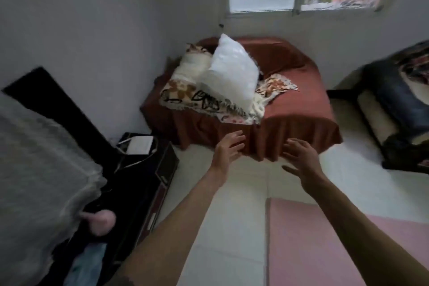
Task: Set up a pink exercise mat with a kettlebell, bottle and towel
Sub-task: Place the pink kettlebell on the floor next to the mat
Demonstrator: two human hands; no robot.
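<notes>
White floor shows the pink mat (325, 239) cut off at frame's edge.

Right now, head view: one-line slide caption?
Both hands, left and right, open and empty, reach toward the red-draped seat; pink mat lies on floor.

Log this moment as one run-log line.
left hand: open, empty | right hand: open, empty | pink mat: on floor | kettlebell, bottle, towel: not in view

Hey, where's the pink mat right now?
In the head view the pink mat lies flat on the white tiled floor at the lower right, under the right forearm and in front of the seat draped in rust-red cloth.
</notes>
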